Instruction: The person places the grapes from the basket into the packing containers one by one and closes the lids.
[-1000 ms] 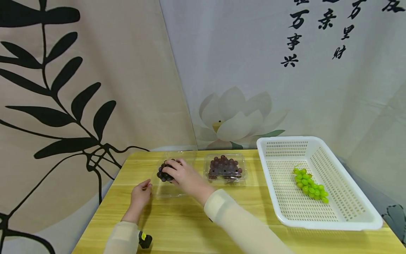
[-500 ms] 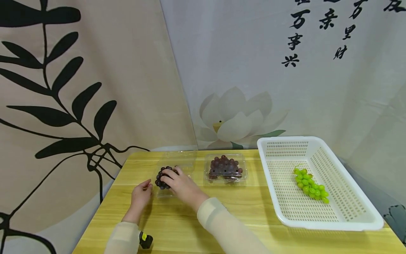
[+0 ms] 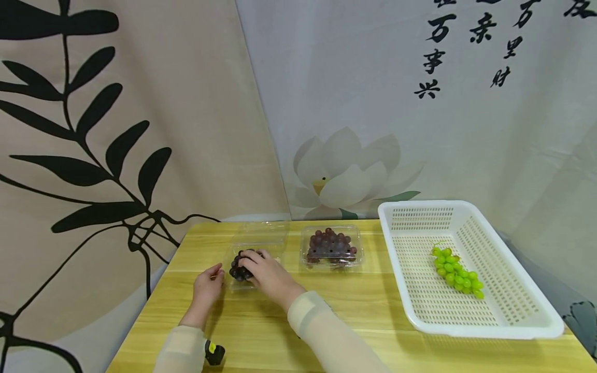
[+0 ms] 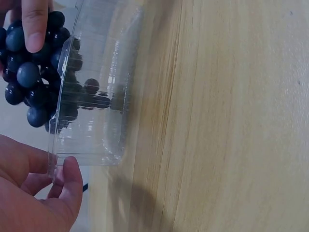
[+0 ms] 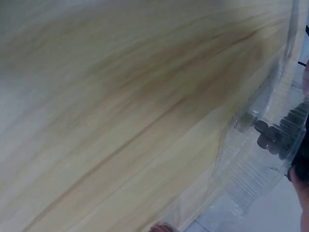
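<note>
The right hand [image 3: 267,273] curls over a bunch of dark grapes [image 3: 240,268], gripping it in the open clear plastic clamshell [image 3: 254,243]. The left hand [image 3: 207,285] pinches that clamshell's near edge. Beyond, on the tabletop [image 3: 354,316]: a closed box of red grapes [image 3: 330,247] and a white basket [image 3: 513,311] holding green grapes [image 3: 456,272].

Wooden table [image 3: 354,311]; clamshells [image 3: 331,248]; basket [image 3: 471,326]

Bright, even light; right wrist view blurred.
</note>
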`<act>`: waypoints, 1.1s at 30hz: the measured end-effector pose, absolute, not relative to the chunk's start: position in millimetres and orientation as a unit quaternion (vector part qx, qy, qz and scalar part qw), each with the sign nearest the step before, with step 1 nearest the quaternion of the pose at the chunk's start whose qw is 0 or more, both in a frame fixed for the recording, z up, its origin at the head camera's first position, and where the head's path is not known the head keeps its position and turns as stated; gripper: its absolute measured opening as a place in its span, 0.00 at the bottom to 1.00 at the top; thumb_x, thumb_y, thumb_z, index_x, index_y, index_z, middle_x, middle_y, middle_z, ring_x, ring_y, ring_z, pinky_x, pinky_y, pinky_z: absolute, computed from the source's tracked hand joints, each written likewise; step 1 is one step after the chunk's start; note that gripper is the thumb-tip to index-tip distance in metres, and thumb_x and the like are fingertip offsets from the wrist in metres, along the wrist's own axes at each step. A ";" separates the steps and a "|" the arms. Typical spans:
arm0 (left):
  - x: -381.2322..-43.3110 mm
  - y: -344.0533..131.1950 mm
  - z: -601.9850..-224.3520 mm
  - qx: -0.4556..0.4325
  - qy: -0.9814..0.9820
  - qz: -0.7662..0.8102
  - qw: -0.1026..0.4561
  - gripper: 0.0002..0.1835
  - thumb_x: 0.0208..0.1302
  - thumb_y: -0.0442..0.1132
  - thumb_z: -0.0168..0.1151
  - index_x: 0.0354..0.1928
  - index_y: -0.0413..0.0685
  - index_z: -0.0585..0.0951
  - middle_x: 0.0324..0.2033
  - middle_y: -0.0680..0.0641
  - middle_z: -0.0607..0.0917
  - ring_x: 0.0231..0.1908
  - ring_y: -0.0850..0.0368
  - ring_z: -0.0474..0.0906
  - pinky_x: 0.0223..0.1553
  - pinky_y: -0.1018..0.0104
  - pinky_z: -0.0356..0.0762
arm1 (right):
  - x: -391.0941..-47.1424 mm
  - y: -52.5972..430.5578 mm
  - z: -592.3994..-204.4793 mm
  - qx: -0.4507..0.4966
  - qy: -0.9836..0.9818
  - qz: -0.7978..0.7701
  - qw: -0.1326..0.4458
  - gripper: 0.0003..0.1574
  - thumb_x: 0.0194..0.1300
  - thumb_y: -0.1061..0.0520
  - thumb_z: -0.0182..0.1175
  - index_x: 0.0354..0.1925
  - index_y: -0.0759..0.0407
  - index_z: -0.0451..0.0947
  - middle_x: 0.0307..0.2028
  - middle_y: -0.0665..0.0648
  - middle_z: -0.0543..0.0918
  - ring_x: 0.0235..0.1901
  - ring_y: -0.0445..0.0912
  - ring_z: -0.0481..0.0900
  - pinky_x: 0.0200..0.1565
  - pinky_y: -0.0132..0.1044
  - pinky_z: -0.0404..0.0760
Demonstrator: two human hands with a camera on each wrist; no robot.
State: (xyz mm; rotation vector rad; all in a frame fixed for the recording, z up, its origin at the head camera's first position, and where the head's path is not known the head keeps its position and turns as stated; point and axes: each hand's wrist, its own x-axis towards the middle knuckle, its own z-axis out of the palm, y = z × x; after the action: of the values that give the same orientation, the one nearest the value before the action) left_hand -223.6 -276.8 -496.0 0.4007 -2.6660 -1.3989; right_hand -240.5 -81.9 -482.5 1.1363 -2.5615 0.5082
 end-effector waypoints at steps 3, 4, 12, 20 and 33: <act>-223.5 -276.7 -496.2 0.132 -0.876 -0.460 0.056 0.20 0.70 0.31 0.47 0.61 0.27 0.70 0.50 0.28 0.76 0.49 0.37 0.76 0.34 0.73 0.79 | -240.4 -83.2 -483.6 0.383 -0.897 0.190 0.110 0.28 0.65 0.53 0.60 0.61 0.46 0.65 0.66 0.48 0.66 0.62 0.45 0.66 0.59 0.35 0.73; -223.7 -276.7 -496.6 0.130 -0.878 -0.458 0.058 0.20 0.70 0.31 0.47 0.60 0.27 0.70 0.49 0.27 0.76 0.48 0.37 0.76 0.33 0.73 0.79 | -240.3 -83.2 -484.0 0.376 -0.901 0.196 0.096 0.29 0.65 0.53 0.60 0.63 0.47 0.64 0.65 0.48 0.67 0.62 0.45 0.66 0.60 0.35 0.73; -224.3 -276.2 -498.1 0.128 -0.885 -0.443 0.070 0.19 0.69 0.31 0.49 0.59 0.29 0.72 0.47 0.29 0.78 0.45 0.40 0.78 0.30 0.74 0.76 | -241.1 -80.9 -489.5 0.343 -0.913 0.217 0.040 0.32 0.66 0.55 0.59 0.65 0.50 0.60 0.66 0.49 0.66 0.66 0.44 0.64 0.65 0.35 0.66; -224.2 -273.6 -499.5 0.145 -0.881 -0.445 0.066 0.20 0.70 0.32 0.48 0.61 0.31 0.71 0.49 0.31 0.77 0.46 0.40 0.77 0.30 0.72 0.77 | -240.0 -75.2 -487.5 0.314 -0.921 0.230 -0.018 0.30 0.68 0.45 0.55 0.66 0.44 0.63 0.67 0.51 0.61 0.64 0.47 0.66 0.61 0.39 0.72; -222.7 -271.7 -498.6 0.149 -0.894 -0.416 0.075 0.20 0.70 0.33 0.48 0.62 0.32 0.71 0.49 0.32 0.78 0.47 0.38 0.77 0.31 0.67 0.76 | -240.5 -71.9 -483.1 0.296 -0.936 0.181 0.056 0.20 0.67 0.57 0.57 0.57 0.46 0.75 0.54 0.50 0.74 0.54 0.45 0.74 0.50 0.33 0.78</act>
State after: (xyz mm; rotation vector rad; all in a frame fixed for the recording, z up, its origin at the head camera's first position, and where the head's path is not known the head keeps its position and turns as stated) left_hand -222.7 -271.7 -498.6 0.4484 -2.6816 -1.2476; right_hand -240.5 -71.9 -483.1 0.8975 -2.8405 0.5490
